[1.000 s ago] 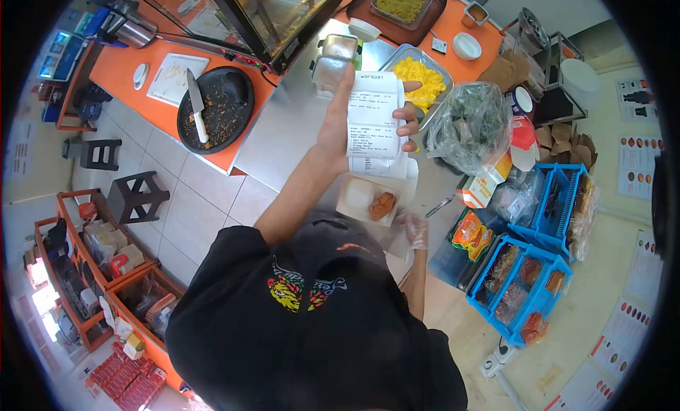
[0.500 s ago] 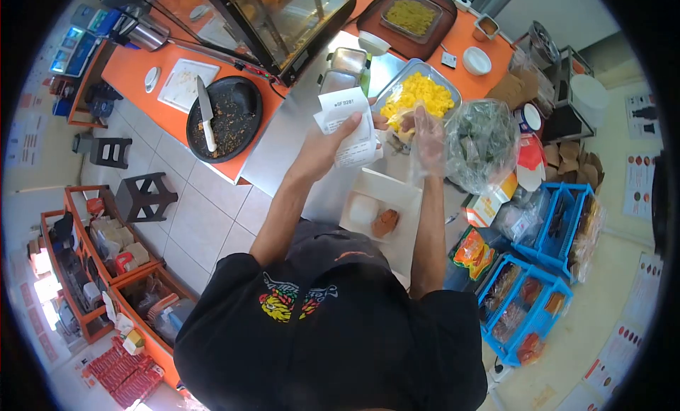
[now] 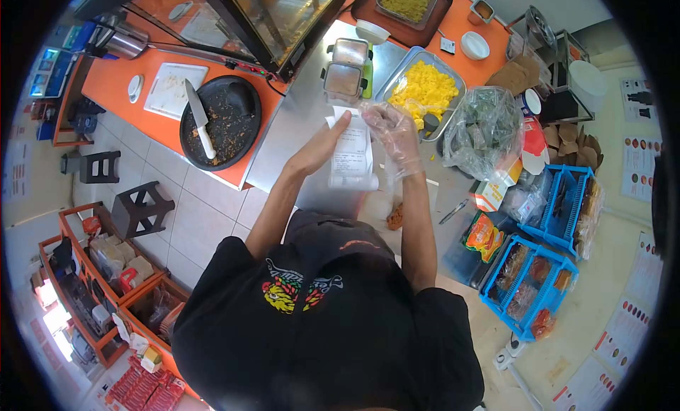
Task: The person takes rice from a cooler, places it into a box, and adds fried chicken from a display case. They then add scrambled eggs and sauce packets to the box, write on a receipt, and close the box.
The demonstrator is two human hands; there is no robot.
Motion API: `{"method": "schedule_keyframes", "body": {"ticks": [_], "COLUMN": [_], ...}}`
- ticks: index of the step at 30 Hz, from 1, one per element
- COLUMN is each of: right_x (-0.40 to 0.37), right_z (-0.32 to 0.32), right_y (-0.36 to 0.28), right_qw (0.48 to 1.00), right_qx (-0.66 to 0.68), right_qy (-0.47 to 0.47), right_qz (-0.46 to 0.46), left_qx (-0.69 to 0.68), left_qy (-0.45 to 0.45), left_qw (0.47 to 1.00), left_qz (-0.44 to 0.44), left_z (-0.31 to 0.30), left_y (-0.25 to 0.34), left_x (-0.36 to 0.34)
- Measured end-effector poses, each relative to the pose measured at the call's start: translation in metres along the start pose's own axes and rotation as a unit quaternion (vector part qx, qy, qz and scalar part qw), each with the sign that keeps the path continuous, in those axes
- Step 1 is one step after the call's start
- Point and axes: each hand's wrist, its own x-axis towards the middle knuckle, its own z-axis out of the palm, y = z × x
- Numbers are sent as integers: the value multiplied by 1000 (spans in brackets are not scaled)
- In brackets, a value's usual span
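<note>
Receipt [image 3: 352, 152] — a long white printed slip — hangs upright in the air over the steel table [image 3: 294, 138], with its lower end curling just below the fingers. The left hand [image 3: 316, 147] grips it, fingers closed along its left edge and one fingertip reaching up toward the top corner. The right hand [image 3: 393, 131], in a clear plastic glove, is curled against the slip's right side near the top. I cannot tell whether those fingers truly pinch the paper or only touch it. To read it well, I judge, the paper should be held flat and taut between both hands, with the gloved fingertips kept to the margin so nothing smears the print. Room is tight beyond the fingers. A metal tray of yellow food [image 3: 425, 91] lies just past the gloved hand, two lidded metal tins [image 3: 345, 70] stand just beyond the slip's top, and a plastic bag of greens [image 3: 485, 131] bulges to the right. Directly below the hands a brown piece of food [image 3: 395, 216] lies near the table's near edge — the freest space is left of the left fingers, over bare steel.
</note>
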Motion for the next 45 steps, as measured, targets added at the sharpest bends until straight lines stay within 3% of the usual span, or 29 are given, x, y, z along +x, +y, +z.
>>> {"method": "schedule_keyframes", "body": {"ticks": [2, 5, 10, 12, 15, 17, 18, 21, 22, 24, 26, 30, 33, 35, 38, 41, 42, 43, 45], "right_x": [-1, 1, 7, 4, 12, 21, 19, -6, -9, -19, -20, -13, 12, 14, 33, 55, 63, 68, 74], "right_z": [1, 14, 26, 25, -10, -63, -80, -84, -76, -42, -10, 9, -45, -78, -129, -139, -142, -149, -167], "right_y": [-11, -10, 7, -9, 4, 27, 36, 39, 54, 45, 42, 55, 130, 126, 169, 161, 160, 168, 189], "right_qw": [1000, 999, 999, 999, 979, 959, 941, 957, 956, 955, 991, 989, 964, 861, 763, 795, 778, 776, 771], "right_qx": [-10, -2, 18, 21, 115, 9, -44, -131, -176, -241, 49, 58, -53, -325, -594, -562, -580, -591, -610], "right_qy": [-24, -19, -33, 7, 151, 244, 287, 253, 230, 135, 94, 83, 249, 391, 255, 145, 117, 104, 79], "right_qz": [-7, -27, -18, -43, -74, -141, -174, -56, -49, -109, 83, 107, -77, -16, 16, 175, 210, 195, 165], "left_qx": [3, -113, -87, -58, -20, -28, -122, -162, -139, -50, -26, 102, 61, 16, 15, 91, 108, 123, 20], "left_qy": [-58, -68, -107, -112, -122, -133, -140, -88, -71, -76, -42, -57, 17, 86, 134, 132, 121, 111, 73], "left_qw": [998, 991, 988, 988, 989, 990, 981, 979, 982, 993, 997, 992, 998, 995, 986, 980, 981, 981, 995], "left_qz": [10, -30, -72, -88, -75, -40, -49, -83, -108, -73, -64, -44, -2, 46, 94, 118, 107, 97, 72], "left_z": [-11, -19, -35, -34, -40, -49, -49, -53, -51, -50, -41, -49, -47, -45, -38, -43, -47, -47, -47], "left_y": [3, 9, 3, 2, -11, -13, -7, -4, -1, -13, -23, -54, -70, -80, -65, -53, -51, -40, -27], "left_x": [-1, -7, -8, -7, -9, -12, -17, -18, -16, -5, 4, 17, 26, 35, 45, 67, 73, 76, 80]}}
